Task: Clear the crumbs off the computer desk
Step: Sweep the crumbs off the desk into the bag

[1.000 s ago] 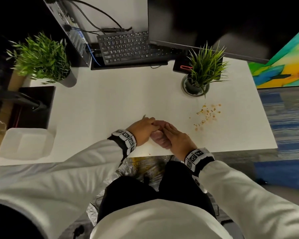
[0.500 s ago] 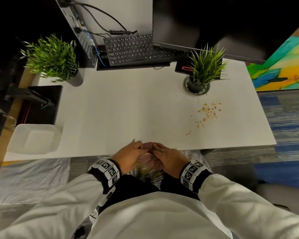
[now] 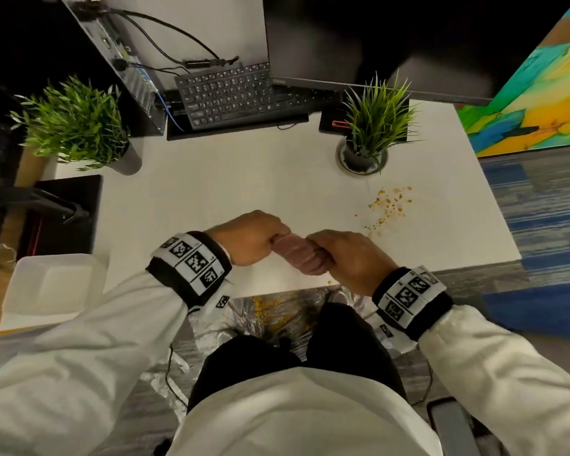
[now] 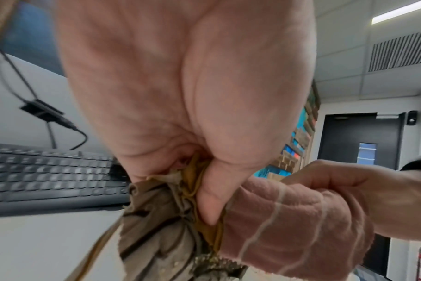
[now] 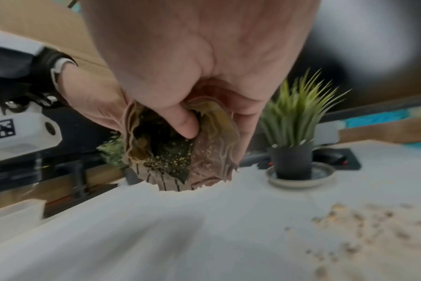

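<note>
Both hands bunched on one pink cloth: left hand with fingers curled round one end, thumb pinching the gathered folds, right hand clenching the other end the same way. Held rolled up between the two fists just above the tabletop, near the middle of its front edge, probably so that the specks stuck in the folds stay trapped rather than spill back. Seen from the right wrist, fine yellow grit clinging to the dark inner folds. Farther out, crumbs scattered toward the right edge, in front of a potted plant on a saucer, well apart from the cloth and untouched. Below the front edge, foil on the floor with yellow bits on it, likely laid there as a catcher. Keyboard at the back edge; second plant at the back left corner.
</note>
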